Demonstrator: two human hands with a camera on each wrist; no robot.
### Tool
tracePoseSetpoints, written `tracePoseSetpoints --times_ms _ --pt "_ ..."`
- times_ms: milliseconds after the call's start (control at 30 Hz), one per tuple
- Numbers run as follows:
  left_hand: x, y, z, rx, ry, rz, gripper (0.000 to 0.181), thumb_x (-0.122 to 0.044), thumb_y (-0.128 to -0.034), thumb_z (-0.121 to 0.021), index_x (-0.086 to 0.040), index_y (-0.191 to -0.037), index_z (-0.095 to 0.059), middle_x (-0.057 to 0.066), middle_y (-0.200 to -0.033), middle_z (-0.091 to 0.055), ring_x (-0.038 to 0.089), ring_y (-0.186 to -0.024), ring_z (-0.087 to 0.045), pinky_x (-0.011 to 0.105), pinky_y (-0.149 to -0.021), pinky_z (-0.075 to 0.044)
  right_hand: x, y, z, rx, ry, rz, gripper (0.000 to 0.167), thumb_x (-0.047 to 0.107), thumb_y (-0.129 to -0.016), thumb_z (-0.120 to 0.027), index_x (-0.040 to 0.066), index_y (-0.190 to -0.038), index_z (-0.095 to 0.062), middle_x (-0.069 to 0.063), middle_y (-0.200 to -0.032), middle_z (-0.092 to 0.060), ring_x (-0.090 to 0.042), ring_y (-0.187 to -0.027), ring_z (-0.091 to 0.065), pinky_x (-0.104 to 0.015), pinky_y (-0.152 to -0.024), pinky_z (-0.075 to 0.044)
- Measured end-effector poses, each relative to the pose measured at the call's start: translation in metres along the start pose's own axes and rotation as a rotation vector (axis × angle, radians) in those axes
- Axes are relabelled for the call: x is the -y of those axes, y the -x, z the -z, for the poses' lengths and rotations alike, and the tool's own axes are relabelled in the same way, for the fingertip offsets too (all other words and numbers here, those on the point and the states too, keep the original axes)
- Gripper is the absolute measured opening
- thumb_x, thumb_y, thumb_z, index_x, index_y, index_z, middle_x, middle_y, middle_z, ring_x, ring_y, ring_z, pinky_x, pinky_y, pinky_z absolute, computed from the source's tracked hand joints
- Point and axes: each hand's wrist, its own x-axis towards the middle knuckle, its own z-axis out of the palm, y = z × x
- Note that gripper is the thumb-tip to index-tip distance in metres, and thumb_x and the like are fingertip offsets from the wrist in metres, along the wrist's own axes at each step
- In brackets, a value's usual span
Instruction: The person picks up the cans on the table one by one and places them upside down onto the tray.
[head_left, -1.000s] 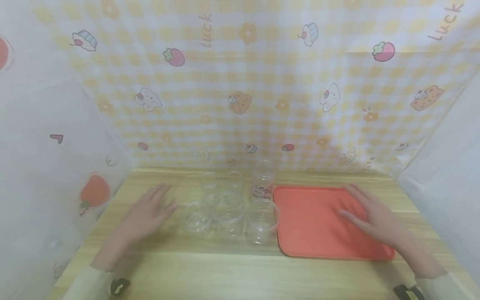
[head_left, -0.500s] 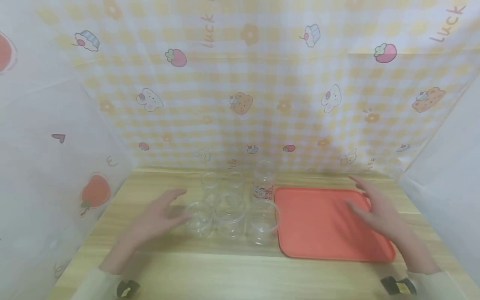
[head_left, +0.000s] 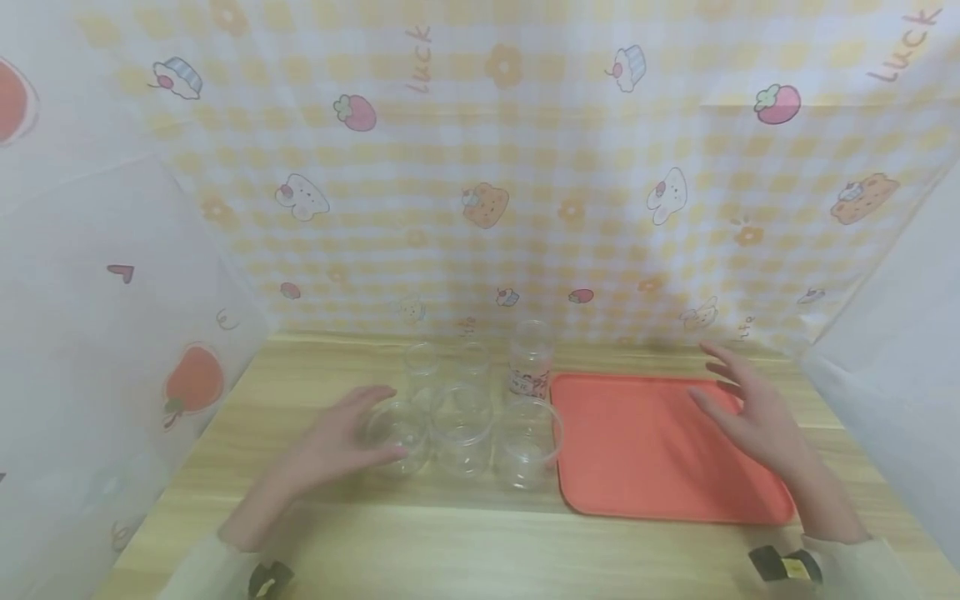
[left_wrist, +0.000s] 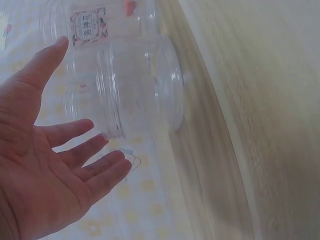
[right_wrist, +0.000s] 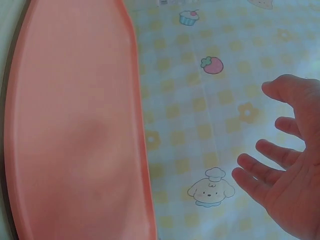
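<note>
Several clear plastic cups stand in two rows left of the red tray [head_left: 660, 450]. My left hand [head_left: 337, 442] is at the front-left cup [head_left: 408, 433], thumb on its near side and fingers on its far side; whether it touches cannot be told. In the left wrist view the left hand [left_wrist: 55, 155] has its fingers spread beside a clear cup [left_wrist: 140, 85]. The right hand [head_left: 757, 417] hovers over the tray's right part, fingers spread and holding nothing; the right wrist view shows the hand [right_wrist: 290, 165] beside the tray [right_wrist: 75, 125].
A clear jar with a printed label [head_left: 529, 379] stands at the back, by the tray's left corner. Two narrower cups [head_left: 422, 367] are in the back row. A checked cloth [head_left: 420, 167] hangs behind the wooden table [head_left: 450, 550].
My left hand has moved right, from beside the cups to the front-left cup. The right hand has shifted slightly and stays above the tray. The cups stand as before.
</note>
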Motion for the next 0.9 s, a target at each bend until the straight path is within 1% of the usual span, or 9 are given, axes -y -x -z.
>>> tracePoseSetpoints --times_ms 67,167,367,500,567,733,900 --pt "-0.001 -0.002 -0.002 0.011 -0.012 -0.01 0.097 -0.062 -0.079 -0.079 -0.005 -0.151 -0.045 0.019 -0.153 -0.042 0.043 -0.134 -0.044 0.065 -0.105 -0.039 -0.001 -0.001 0.0 0.001 -0.011 -0.006 0.075 -0.002 -0.089 -0.076 0.008 -0.154 -0.04 -0.023 -0.15 -0.044 -0.053 -0.12 -0.052 -0.004 -0.093 -0.037" --pt "-0.003 -0.004 -0.005 0.021 -0.029 -0.016 0.097 -0.059 -0.0787 -0.081 -0.005 -0.151 -0.044 0.019 -0.154 -0.041 0.043 -0.134 -0.045 0.063 -0.106 -0.039 -0.002 -0.001 -0.001 -0.009 -0.021 -0.004 0.075 -0.002 -0.089 -0.076 0.007 -0.154 -0.041 -0.023 -0.15 -0.045 -0.053 -0.121 -0.052 -0.004 -0.094 -0.038" --pt "-0.008 -0.007 -0.009 0.02 -0.043 -0.04 0.095 -0.052 -0.0791 -0.084 -0.001 -0.149 -0.046 0.02 -0.149 -0.046 0.043 -0.13 -0.049 0.062 -0.103 -0.043 0.002 -0.004 -0.004 -0.021 -0.049 0.005 0.075 -0.005 -0.089 -0.075 0.007 -0.154 -0.041 -0.019 -0.151 -0.045 -0.048 -0.122 -0.051 -0.007 -0.096 -0.041" --pt "-0.009 -0.01 -0.012 0.02 -0.076 -0.048 0.094 -0.052 -0.078 -0.085 -0.001 -0.148 -0.047 0.019 -0.146 -0.049 0.041 -0.127 -0.052 0.06 -0.102 -0.045 0.006 -0.006 -0.005 -0.023 -0.062 0.004 0.074 -0.005 -0.089 -0.075 0.006 -0.154 -0.041 -0.021 -0.15 -0.045 -0.049 -0.122 -0.05 -0.008 -0.096 -0.041" --pt "-0.008 -0.012 -0.014 0.021 -0.108 -0.059 0.093 -0.051 -0.078 -0.085 -0.001 -0.147 -0.048 0.019 -0.144 -0.05 0.04 -0.125 -0.053 0.058 -0.102 -0.047 0.008 -0.007 -0.006 -0.025 -0.067 0.003 0.075 -0.006 -0.089 -0.075 0.006 -0.154 -0.041 -0.021 -0.15 -0.045 -0.05 -0.122 -0.05 -0.009 -0.096 -0.042" --pt "-0.01 -0.014 -0.014 0.023 -0.159 -0.077 0.087 -0.045 -0.0792 -0.086 0.002 -0.143 -0.052 0.019 -0.138 -0.054 0.039 -0.121 -0.056 0.055 -0.101 -0.048 0.008 -0.009 -0.008 -0.016 -0.093 0.006 0.076 -0.006 -0.089 -0.074 0.009 -0.155 -0.04 -0.021 -0.149 -0.045 -0.049 -0.123 -0.05 -0.009 -0.096 -0.042" --pt "-0.014 -0.013 -0.012 0.016 -0.162 -0.076 0.082 -0.04 -0.0791 -0.088 0.004 -0.139 -0.055 0.018 -0.134 -0.057 0.039 -0.119 -0.058 0.055 -0.099 -0.05 0.009 -0.009 -0.009 0.003 -0.102 -0.006 0.078 -0.005 -0.09 -0.074 0.012 -0.156 -0.038 -0.019 -0.151 -0.043 -0.052 -0.124 -0.049 -0.007 -0.095 -0.04"
